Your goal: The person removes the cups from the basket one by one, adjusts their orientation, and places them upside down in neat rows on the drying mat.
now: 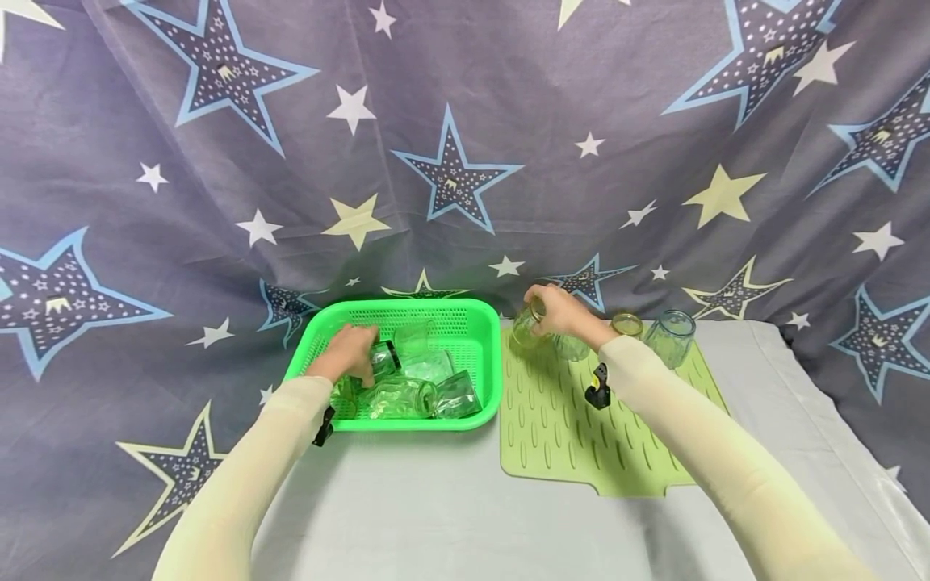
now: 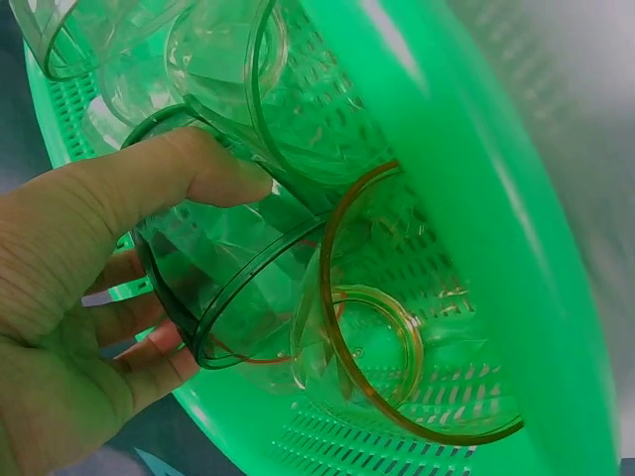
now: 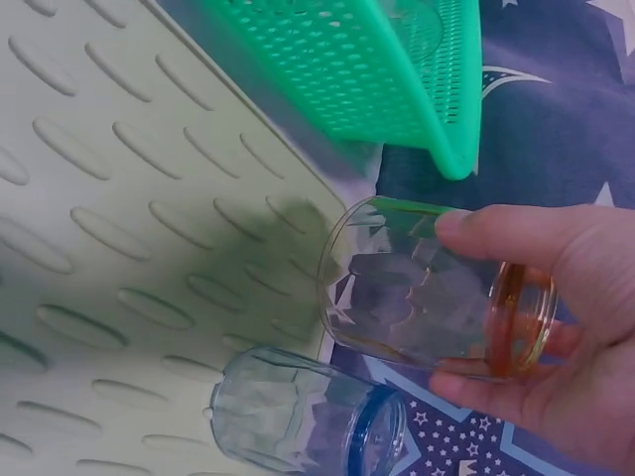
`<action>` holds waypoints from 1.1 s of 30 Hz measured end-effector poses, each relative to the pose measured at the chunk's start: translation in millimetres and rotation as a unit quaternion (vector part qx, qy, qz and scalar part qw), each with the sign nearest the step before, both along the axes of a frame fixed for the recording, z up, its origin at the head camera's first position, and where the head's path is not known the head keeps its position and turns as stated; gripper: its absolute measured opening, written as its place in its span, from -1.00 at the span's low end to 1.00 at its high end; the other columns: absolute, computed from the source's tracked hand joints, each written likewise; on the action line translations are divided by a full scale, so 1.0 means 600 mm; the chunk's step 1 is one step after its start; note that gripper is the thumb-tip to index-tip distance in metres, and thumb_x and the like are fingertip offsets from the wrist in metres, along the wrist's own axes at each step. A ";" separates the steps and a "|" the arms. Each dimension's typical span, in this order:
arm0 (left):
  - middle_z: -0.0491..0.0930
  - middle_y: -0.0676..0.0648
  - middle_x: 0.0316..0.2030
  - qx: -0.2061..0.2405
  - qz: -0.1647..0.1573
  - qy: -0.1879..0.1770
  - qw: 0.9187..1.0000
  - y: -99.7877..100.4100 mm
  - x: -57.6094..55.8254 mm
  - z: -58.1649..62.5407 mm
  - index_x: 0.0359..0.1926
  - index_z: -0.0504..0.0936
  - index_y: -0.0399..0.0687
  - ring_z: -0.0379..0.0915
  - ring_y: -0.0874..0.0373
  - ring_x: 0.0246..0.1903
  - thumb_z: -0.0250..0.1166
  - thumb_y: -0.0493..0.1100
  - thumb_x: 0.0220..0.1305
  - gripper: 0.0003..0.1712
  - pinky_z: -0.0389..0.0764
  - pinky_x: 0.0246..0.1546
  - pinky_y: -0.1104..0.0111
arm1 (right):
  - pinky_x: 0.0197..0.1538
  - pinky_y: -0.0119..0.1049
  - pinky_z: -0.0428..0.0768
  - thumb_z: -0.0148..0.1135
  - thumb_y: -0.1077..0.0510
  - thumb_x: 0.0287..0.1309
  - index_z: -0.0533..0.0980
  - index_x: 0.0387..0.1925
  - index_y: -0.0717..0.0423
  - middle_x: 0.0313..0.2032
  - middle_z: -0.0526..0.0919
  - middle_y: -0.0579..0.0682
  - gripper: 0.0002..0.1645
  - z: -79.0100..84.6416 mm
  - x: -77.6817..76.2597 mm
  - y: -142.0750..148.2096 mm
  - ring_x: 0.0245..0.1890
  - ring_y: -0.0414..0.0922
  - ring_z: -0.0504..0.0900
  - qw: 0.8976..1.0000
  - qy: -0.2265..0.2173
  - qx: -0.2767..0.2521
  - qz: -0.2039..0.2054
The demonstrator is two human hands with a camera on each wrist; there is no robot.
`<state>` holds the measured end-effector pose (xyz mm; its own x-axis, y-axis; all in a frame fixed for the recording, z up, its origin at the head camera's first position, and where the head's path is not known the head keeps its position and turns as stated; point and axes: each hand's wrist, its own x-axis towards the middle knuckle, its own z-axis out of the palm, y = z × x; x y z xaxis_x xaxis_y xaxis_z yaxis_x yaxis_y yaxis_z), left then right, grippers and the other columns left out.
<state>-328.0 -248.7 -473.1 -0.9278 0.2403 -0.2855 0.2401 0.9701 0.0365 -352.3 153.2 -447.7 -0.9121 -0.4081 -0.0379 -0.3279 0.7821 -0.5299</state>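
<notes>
Left hand [image 1: 353,353]: inside basket, thumb and fingers clamped on dark-tinted glass [image 2: 248,268].
Right hand [image 1: 563,311]: clamped on amber-ended glass [image 3: 397,278] at mat's back-left corner; can't tell if it's touching down.
Green basket [image 1: 496,363]: several other glasses [image 1: 400,399] inside, some lying on their sides.
Green mat [image 1: 552,436]: more glasses along back edge, including blue-ended glass [image 1: 670,343].
Edges: basket's right rim just beside mat's left edge.
Room: bench [image 1: 407,500] extends in front of both.
</notes>
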 end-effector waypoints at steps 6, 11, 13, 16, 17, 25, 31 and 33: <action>0.63 -0.29 0.08 0.017 0.005 0.006 1.000 -0.003 0.002 0.003 0.27 0.48 -0.23 0.35 -0.41 0.19 0.72 -0.18 -0.29 0.01 0.52 0.19 -0.14 | 0.08 0.03 0.60 0.53 0.31 -0.12 0.49 0.26 0.21 0.09 0.53 0.24 -0.20 -0.008 -0.001 -0.004 0.02 0.10 0.51 1.000 0.003 0.020 -0.013; 0.65 -0.25 0.02 0.029 0.008 0.011 0.999 -0.001 0.006 0.007 0.25 0.49 -0.21 0.36 -0.30 0.10 0.71 -0.19 -0.30 -0.02 0.61 -0.04 -0.03 | 0.07 0.03 0.61 0.50 0.36 -0.11 0.52 0.24 0.22 0.08 0.51 0.25 -0.24 -0.017 0.000 -0.010 0.02 0.11 0.51 1.000 0.008 0.021 -0.012; 0.64 -0.25 0.02 0.032 0.009 0.011 0.999 -0.001 0.007 0.009 0.24 0.49 -0.20 0.36 -0.29 0.09 0.71 -0.20 -0.29 -0.03 0.61 -0.07 -0.03 | 0.09 0.02 0.62 0.50 0.37 -0.12 0.52 0.23 0.21 0.07 0.52 0.23 -0.24 -0.020 0.000 -0.012 0.03 0.11 0.53 1.000 0.008 0.022 -0.010; 0.64 -0.26 0.04 0.033 0.011 0.010 0.999 -0.001 0.008 0.012 0.24 0.48 -0.19 0.36 -0.34 0.15 0.71 -0.20 -0.28 -0.03 0.61 0.01 -0.07 | 0.14 0.01 0.62 0.52 0.39 -0.12 0.52 0.23 0.23 0.07 0.54 0.23 -0.23 -0.024 0.000 -0.016 0.06 0.11 0.54 1.000 0.007 0.022 -0.003; 0.63 -0.26 0.04 0.034 0.011 0.009 0.999 -0.001 0.008 0.012 0.25 0.48 -0.19 0.36 -0.36 0.17 0.71 -0.20 -0.28 -0.03 0.61 0.04 -0.08 | 0.14 0.01 0.62 0.52 0.39 -0.11 0.51 0.24 0.23 0.08 0.54 0.24 -0.23 -0.025 0.001 -0.017 0.07 0.12 0.54 1.000 0.004 0.023 -0.001; 0.60 -0.26 0.10 0.039 0.008 0.000 0.999 0.002 0.005 0.014 0.26 0.45 -0.18 0.50 -0.28 0.11 0.70 -0.19 -0.26 -0.02 0.63 0.05 -0.07 | 0.19 0.07 0.61 0.52 0.38 -0.08 0.46 0.31 0.23 0.18 0.51 0.29 -0.17 -0.036 0.002 -0.022 0.16 0.19 0.52 0.999 -0.009 0.031 -0.005; 0.61 -0.25 0.09 0.046 0.007 -0.005 0.999 0.001 0.006 0.017 0.25 0.46 -0.19 0.55 -0.21 0.03 0.69 -0.19 -0.28 -0.03 0.65 0.03 -0.04 | 0.23 0.10 0.59 0.50 0.38 -0.07 0.44 0.34 0.21 0.20 0.48 0.30 -0.14 -0.049 0.003 -0.022 0.16 0.22 0.53 0.999 -0.019 0.034 -0.010; 0.61 -0.24 0.08 0.050 0.004 -0.003 0.999 0.000 0.005 0.018 0.24 0.47 -0.19 0.56 -0.20 0.02 0.68 -0.19 -0.30 -0.03 0.65 0.04 -0.04 | 0.24 0.12 0.58 0.50 0.37 -0.09 0.44 0.34 0.19 0.22 0.47 0.30 -0.13 -0.052 0.003 -0.022 0.17 0.23 0.53 0.999 -0.022 0.037 -0.014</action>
